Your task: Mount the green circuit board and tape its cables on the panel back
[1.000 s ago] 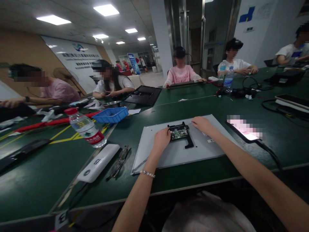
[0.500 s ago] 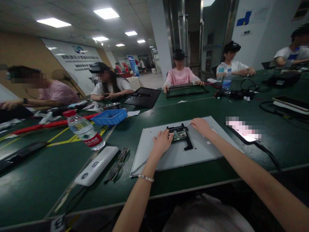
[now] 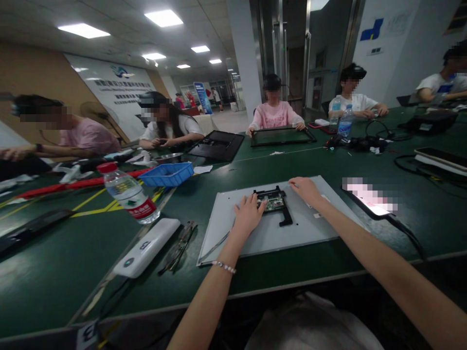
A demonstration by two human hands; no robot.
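The bracket (image 3: pixel 286 214) lies flat on the panel (image 3: pixel 268 237), its leg pointing toward me. My left hand (image 3: pixel 249 213), fingers spread, is at its left edge, nearer than my right hand (image 3: pixel 304 190), just off its far right corner; whether that one pinches anything, I cannot tell.

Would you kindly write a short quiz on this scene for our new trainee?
1. Which of these is nearest the person's left hand?
A) blue tray
B) black bracket
C) lit phone

2. True or false: the eyeglasses lie on the green table, off the gray panel.

3. Fill the gap: the beaded bracelet is on the ____ wrist.

Key: 1 B; 2 true; 3 left.
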